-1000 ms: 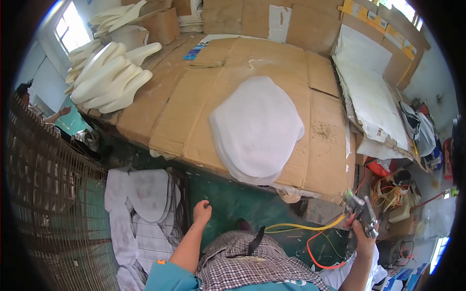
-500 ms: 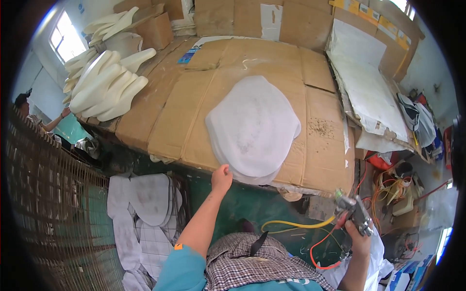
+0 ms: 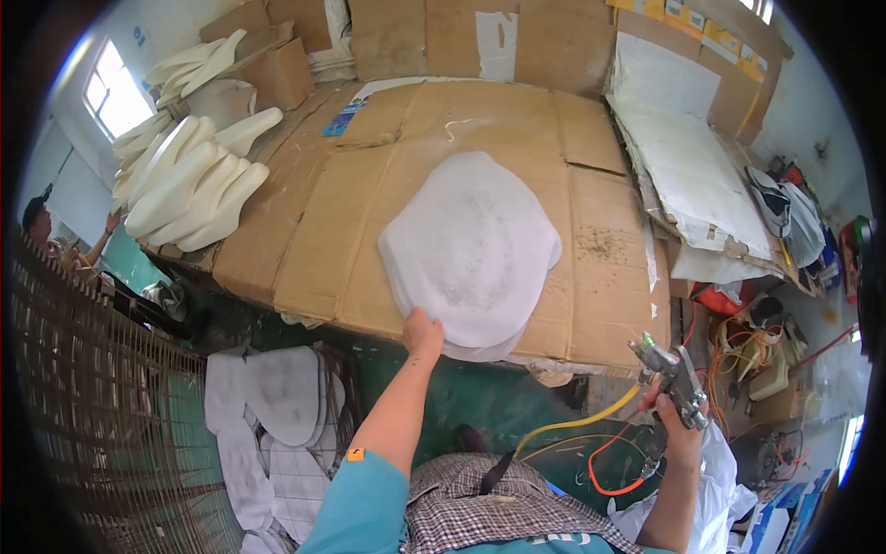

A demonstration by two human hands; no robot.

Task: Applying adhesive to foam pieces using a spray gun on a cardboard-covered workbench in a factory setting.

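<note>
A stack of grey-white, seat-shaped foam pads (image 3: 471, 245) lies on a cardboard-covered table, with dark speckles over the top pad. At the stack's near left edge is my left hand (image 3: 424, 334), its fingers closed on the rim of a pad; the fingertips are partly hidden. My right hand (image 3: 681, 427) grips a metal spray gun (image 3: 672, 377), held off the table's near right corner. From the gun run a yellow hose (image 3: 581, 422) and an orange-red hose (image 3: 600, 480).
Cream moulded foam pieces (image 3: 189, 185) are piled at the table's left. Below, more grey pads (image 3: 281, 392) lie beside a wire-like rack (image 3: 120, 397). A white-covered board (image 3: 692, 166) stands right, with tangled hoses (image 3: 738, 351) beneath. Another person (image 3: 69, 245) is at far left.
My left hand has moved from just off the stack's near edge onto the pad's rim. The spray gun stays in my right hand. The view has shifted slightly.
</note>
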